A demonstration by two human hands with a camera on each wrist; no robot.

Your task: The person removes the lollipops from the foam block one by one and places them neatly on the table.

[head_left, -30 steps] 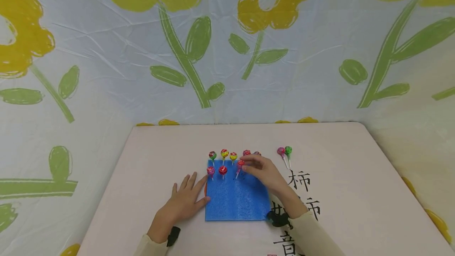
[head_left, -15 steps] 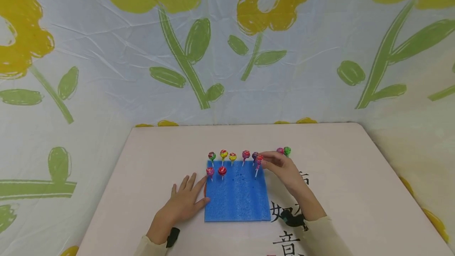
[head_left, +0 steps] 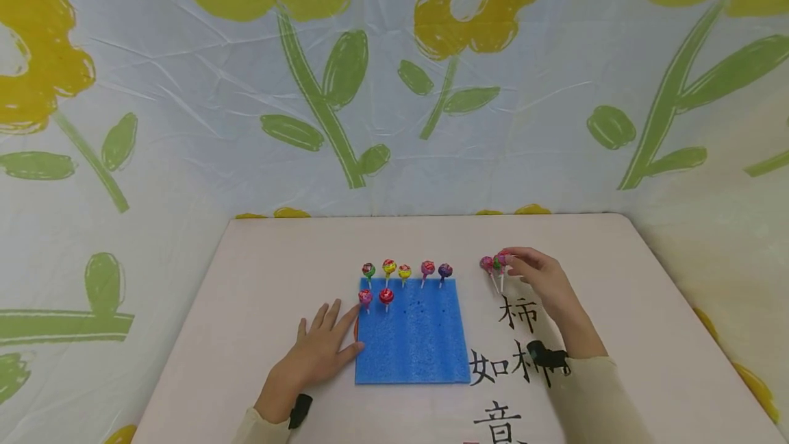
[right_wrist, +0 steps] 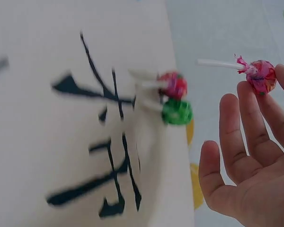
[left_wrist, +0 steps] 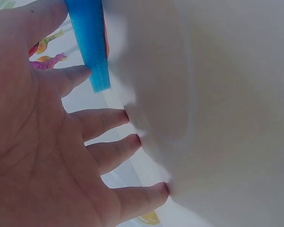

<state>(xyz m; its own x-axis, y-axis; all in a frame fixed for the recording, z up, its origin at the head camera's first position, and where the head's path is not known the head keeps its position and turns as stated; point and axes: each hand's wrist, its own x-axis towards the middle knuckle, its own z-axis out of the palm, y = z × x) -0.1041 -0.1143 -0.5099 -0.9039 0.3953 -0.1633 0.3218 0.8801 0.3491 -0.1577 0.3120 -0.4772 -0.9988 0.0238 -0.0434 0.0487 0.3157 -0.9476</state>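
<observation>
My right hand (head_left: 545, 283) pinches a pink-and-red wrapped lollipop (right_wrist: 261, 78) by its candy head, stick pointing away from the palm. It hovers over two lollipops lying on the table, a green lollipop (right_wrist: 177, 112) and a reddish-pink lollipop (right_wrist: 174, 85). My left hand (head_left: 317, 351) rests with fingers spread at the left side of a blue foam board (head_left: 409, 341). In the left wrist view, the index fingertip touches the board's edge (left_wrist: 92, 47) while other fingertips press the tabletop. Several lollipops stand in the board, including a red lollipop (head_left: 386, 296) in the nearer row.
The pale table (head_left: 277, 252) carries large black characters (head_left: 496, 368) right of the board. Small dark holes show in the board's surface. A flower-printed sheet (head_left: 382, 101) hangs behind and beside the table. Something orange pokes out from under the board's left edge.
My right hand has carried the pink-and-red lollipop rightward from above the board to the two lying lollipops. The left hand stays where it was.
</observation>
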